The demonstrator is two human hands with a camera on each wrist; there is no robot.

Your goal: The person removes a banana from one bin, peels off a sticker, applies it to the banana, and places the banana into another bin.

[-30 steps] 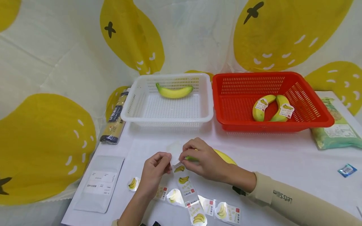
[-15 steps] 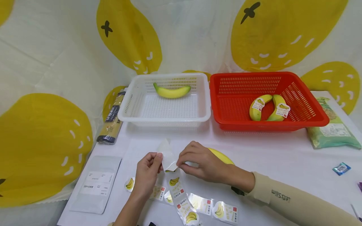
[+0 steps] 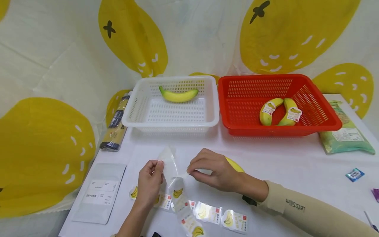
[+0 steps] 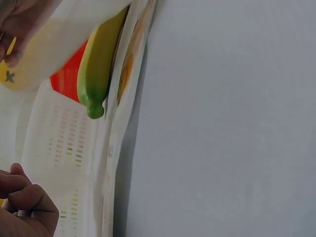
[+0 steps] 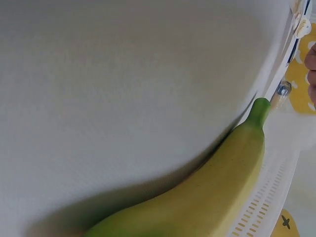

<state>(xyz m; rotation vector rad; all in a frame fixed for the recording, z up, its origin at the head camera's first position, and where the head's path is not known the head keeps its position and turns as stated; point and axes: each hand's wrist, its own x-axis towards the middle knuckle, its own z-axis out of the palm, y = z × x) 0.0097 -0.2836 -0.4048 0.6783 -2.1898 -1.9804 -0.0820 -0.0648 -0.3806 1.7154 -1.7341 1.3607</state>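
Observation:
In the head view my left hand [image 3: 149, 182] pinches the upper part of a strip of banana stickers [image 3: 178, 194] between thumb and fingers, its pale backing [image 3: 168, 163] standing up. My right hand [image 3: 210, 168] pinches the edge of a whitish sticker that is lifting from the backing. The strip hangs down across other stickers [image 3: 208, 212] on the table. A yellow banana [image 3: 235, 165] lies behind my right hand, partly hidden by it; its green stem end [image 5: 258, 111] shows in the right wrist view.
A white basket [image 3: 171, 125] with one banana [image 3: 179, 96] stands at the back, beside a red basket [image 3: 281, 129] with two stickered bananas. A spaghetti packet [image 3: 115, 126] and a grey pouch [image 3: 99, 194] lie left. A green bag [image 3: 346, 135] and small blue sachet [image 3: 354, 174] lie right.
My left hand has moved left and slightly down with the backing, away from my right hand. The gap between the hands has widened, with the sticker edge staying in my right fingers.

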